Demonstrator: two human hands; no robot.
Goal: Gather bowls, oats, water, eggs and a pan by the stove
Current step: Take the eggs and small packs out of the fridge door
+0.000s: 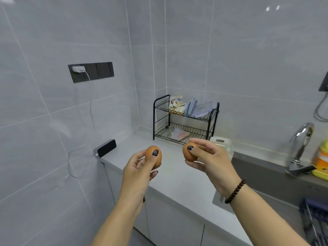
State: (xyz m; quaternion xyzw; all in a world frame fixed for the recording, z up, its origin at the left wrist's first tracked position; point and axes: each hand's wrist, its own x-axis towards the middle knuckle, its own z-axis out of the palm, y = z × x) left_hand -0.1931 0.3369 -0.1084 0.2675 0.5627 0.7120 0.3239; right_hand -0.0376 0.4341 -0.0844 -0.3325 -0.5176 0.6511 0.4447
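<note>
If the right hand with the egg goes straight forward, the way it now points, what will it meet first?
Probably the translucent plastic container on the counter, just beyond the right hand and its egg. Further on stands the black wire rack. Depth is unclear from one view.

glossy grey tile wall (248, 59); matt grey stone-like counter (177, 178); black wire-metal rack (184, 119); shiny chrome tap (300, 146); smooth matt brown eggs (150, 153) (188, 153); clear plastic lids (200, 108); dark glossy bead bracelet (235, 191).

I see the left hand (137, 168) pinching one brown egg (153, 155) and the right hand (210, 158) another egg (190, 151) (both raised above the grey counter (177, 176)), apart.
</note>
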